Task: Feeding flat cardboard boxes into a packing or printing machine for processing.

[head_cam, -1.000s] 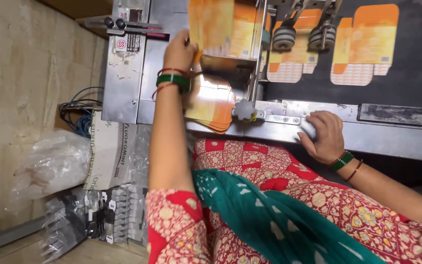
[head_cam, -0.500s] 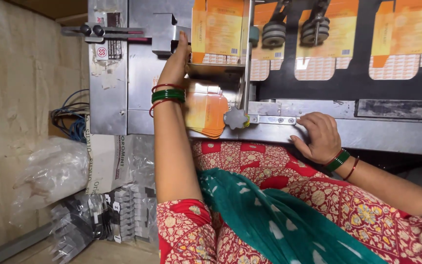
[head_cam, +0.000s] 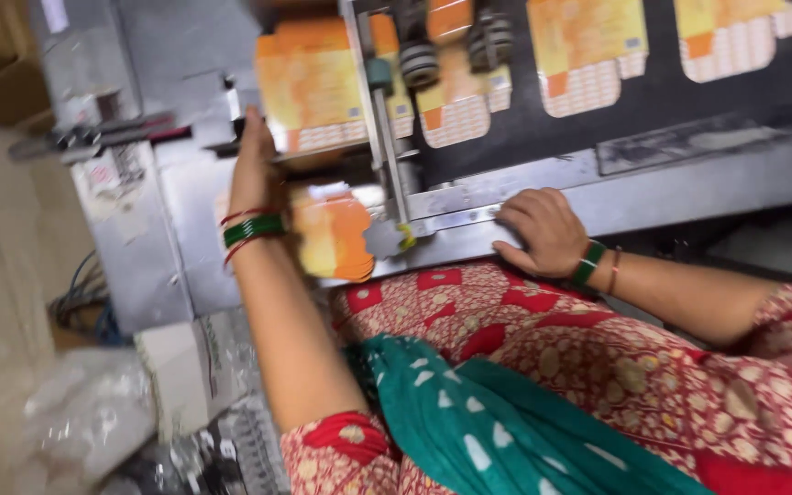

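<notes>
The left hand (head_cam: 254, 170) is reaching up along the left edge of the grey metal machine bed (head_cam: 671, 179), with its fingers (head_cam: 251, 124) stretched fairly straight and pressing flat against the left side of an upright stack of orange and yellow flat cardboard carton blanks (head_cam: 309, 87). The stack is lying just to the right of those fingers, touching them, and its long axis is running up and away from the person, parallel to the slim metal guide rail (head_cam: 382, 119) standing on its far side. The fingers are not curling round anything; they are steadying the stack edge rather than gripping it. Below the wrist, with its green and red bangles (head_cam: 251, 229), a shiny orange blank (head_cam: 334, 236) is sitting at the near-left corner of the bed, close to the forearm but apart from the fingers.

The right hand (head_cam: 543, 231) is resting palm-down on the near edge of the machine bed, well apart from the stack, its fingers loosely bent and holding nothing. The left hand is plainly the nearer one to the stack.

Further blanks (head_cam: 588, 50) are lying spaced out on the black conveyor belt (head_cam: 735, 101) toward the far right, beyond two ribbed rollers (head_cam: 419, 64)
</notes>
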